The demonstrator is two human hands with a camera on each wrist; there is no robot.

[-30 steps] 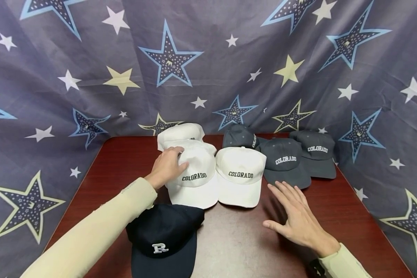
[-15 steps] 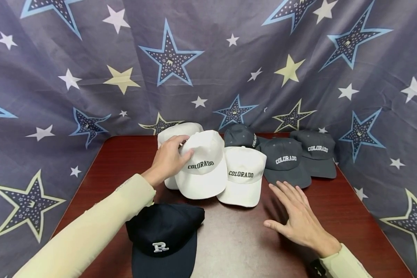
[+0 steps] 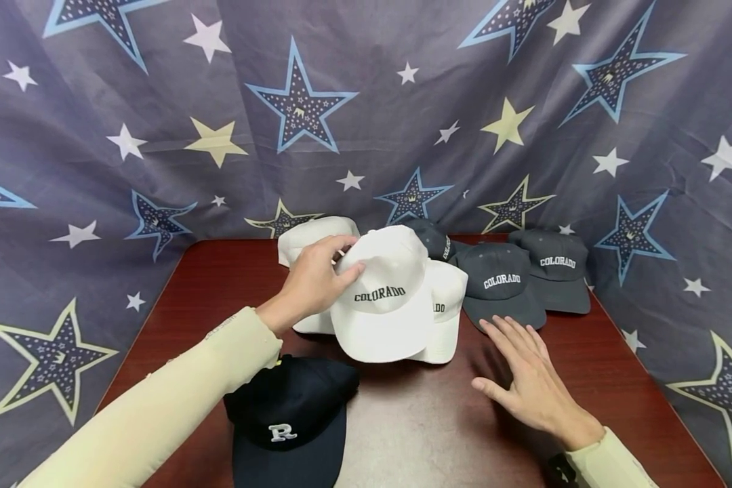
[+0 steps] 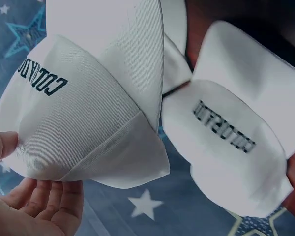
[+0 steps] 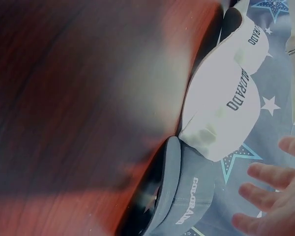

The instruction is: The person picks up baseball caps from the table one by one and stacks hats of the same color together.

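My left hand (image 3: 314, 278) grips a white baseball cap (image 3: 381, 325) by its crown, thumb on the front and fingers behind. "COLORADO" is stitched across it. In the left wrist view, the cap (image 4: 83, 113) has the thumb and curled fingers at its crown. Partly covered by it stands a second white cap (image 3: 448, 329), and further back on the left is another white cap (image 3: 308, 237). My right hand (image 3: 533, 383) hovers over the table in front of the dark grey caps, fingers spread and holding nothing; its fingers (image 5: 270, 184) show in the right wrist view.
A navy cap (image 3: 287, 407) with a white "R" lies in front, close to my left forearm. Dark grey caps stand at the back right: one in front (image 3: 494, 264), another beside it (image 3: 561, 251), a third behind. A starry cloth (image 3: 366, 122) hangs behind the reddish-brown table (image 3: 183, 291).
My left hand has lifted the white cap and carried it to the right, over the front of the neighbouring white cap. The white cap behind it is more exposed. My right hand has barely moved.
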